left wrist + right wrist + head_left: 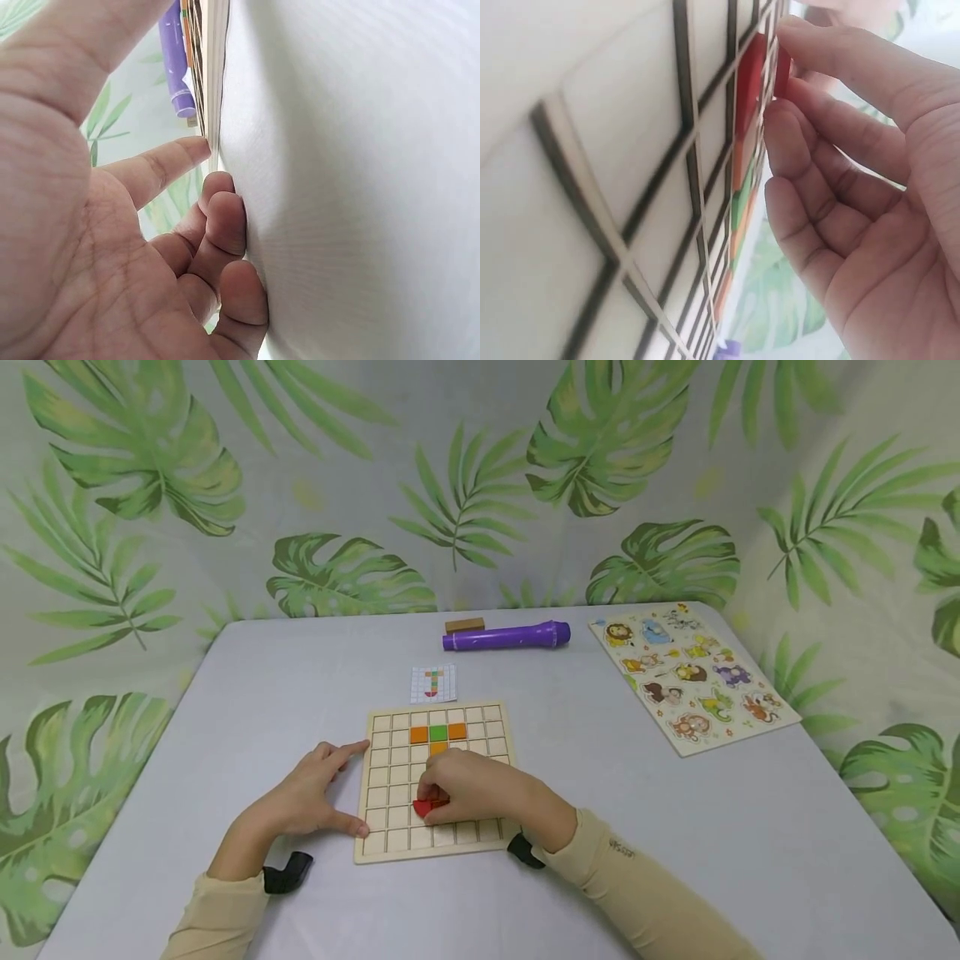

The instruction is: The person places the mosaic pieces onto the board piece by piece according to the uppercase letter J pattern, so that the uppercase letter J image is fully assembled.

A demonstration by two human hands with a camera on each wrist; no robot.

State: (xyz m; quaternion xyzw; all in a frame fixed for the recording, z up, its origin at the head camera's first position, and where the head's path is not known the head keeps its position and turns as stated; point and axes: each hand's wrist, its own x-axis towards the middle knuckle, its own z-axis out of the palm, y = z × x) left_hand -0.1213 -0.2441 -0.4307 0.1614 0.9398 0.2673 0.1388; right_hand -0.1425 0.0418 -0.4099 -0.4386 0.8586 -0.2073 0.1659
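Note:
A square wooden grid board [378, 843] lies on the table. My left hand [303, 793] is spread at its left side, index fingertip and thumb tip touching the edge; in the left wrist view its other fingers [225, 225] are bent against the tablecloth. Over the lower middle of the grid, my right hand [472, 785] pinches a red piece [782, 71] with a rounded edge between thumb and fingers. A red tile [750, 82] sits in the grid beside it. Higher up are orange tiles [419, 735] and a green tile [438, 733]; the hand hides part of the column below.
Behind the board lies a small pattern card [433, 683] with a coloured figure. Farther back are a purple tube-shaped object [506, 637] and a brown block [465, 625]. An animal puzzle board [682, 677] lies at the right. Leaf-patterned cloth [480, 485] surrounds the table.

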